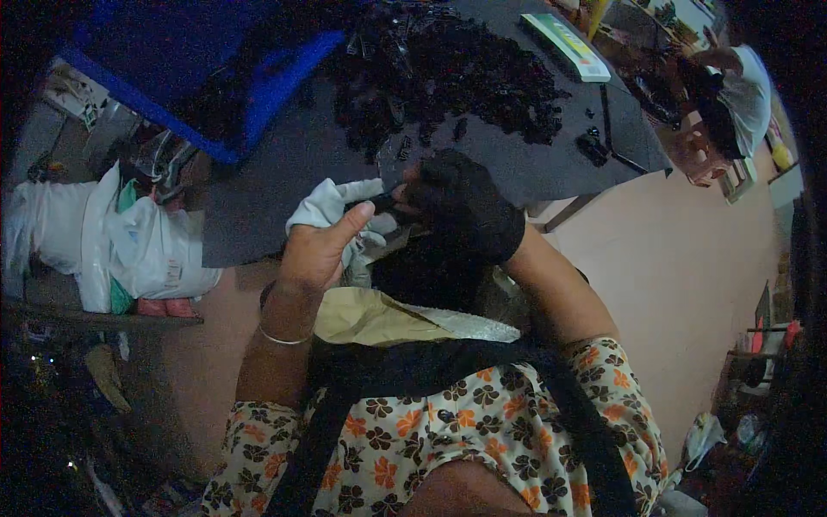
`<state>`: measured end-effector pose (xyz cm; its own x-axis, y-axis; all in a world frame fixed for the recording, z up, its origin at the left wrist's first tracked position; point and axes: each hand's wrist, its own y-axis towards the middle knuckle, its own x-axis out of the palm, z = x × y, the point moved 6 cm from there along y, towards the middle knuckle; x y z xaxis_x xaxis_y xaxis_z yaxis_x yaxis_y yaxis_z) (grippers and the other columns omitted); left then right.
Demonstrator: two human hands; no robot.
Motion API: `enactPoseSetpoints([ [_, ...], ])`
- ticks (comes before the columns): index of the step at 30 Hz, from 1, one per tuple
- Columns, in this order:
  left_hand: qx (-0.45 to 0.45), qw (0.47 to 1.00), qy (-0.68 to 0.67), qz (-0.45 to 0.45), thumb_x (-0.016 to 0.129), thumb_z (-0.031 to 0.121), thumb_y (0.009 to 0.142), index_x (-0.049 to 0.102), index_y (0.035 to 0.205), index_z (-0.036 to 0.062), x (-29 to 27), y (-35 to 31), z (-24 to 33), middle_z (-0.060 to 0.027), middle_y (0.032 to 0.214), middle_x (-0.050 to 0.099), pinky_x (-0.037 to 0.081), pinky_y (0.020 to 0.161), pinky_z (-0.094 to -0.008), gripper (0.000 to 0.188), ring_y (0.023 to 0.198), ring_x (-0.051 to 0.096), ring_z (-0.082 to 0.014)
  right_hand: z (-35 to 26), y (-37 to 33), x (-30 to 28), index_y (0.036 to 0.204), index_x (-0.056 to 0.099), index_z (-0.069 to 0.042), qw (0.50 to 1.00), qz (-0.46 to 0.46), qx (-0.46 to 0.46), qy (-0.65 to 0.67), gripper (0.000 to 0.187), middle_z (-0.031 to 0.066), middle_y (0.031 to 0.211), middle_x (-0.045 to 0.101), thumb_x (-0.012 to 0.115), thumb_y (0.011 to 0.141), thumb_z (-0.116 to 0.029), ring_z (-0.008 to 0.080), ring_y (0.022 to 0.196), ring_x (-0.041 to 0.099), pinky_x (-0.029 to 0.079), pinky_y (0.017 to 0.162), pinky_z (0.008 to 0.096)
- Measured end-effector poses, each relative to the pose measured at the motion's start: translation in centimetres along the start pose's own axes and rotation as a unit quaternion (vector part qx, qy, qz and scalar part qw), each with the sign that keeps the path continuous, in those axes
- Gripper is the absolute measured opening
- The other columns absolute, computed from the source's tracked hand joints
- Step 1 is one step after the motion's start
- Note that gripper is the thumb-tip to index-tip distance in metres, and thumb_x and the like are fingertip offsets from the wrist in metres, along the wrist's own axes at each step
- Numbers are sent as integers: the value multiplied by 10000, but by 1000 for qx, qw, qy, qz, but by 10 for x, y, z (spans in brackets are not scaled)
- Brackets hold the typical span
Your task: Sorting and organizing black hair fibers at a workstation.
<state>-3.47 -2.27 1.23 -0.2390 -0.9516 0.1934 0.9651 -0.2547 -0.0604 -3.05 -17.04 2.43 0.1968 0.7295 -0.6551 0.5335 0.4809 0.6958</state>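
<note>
Both of my hands meet above the near edge of a dark table (293,189). My left hand (323,246) has a white cloth (314,207) around its fingers, and the bare thumb presses down on a small black piece (379,204). My right hand (469,207), in a black glove with bare fingertips, pinches the far end of that same piece. Its exact kind is hidden by the fingers and the dim light. Just beyond my hands lies a wide heap of small, shiny black parts (457,77).
A blue tray (284,95) stands at the far left. A green and white box (567,47) lies beyond the heap. White plastic bags (155,250) sit at left. A brown bubble-lined envelope (366,317) rests at my lap. Another person (748,99) is at far right.
</note>
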Motion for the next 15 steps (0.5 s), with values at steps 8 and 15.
enactPoseSetpoints([
  [8,111,970,214,37,523,29,840,541,1038,-28,3,-17,14,-115,906,601,496,622,-232,207,723,589,-125,6,-1,11,892,599,-4,926,-29,223,305,263,140,816,610,671,714,-185,245,753,595,464,674,340],
  [15,187,881,430,-64,590,58,775,578,1026,-5,4,-7,29,-125,957,590,460,725,-288,259,833,569,-173,14,-1,10,901,601,-16,946,-194,181,187,271,157,834,608,650,738,-228,271,756,598,461,669,319],
])
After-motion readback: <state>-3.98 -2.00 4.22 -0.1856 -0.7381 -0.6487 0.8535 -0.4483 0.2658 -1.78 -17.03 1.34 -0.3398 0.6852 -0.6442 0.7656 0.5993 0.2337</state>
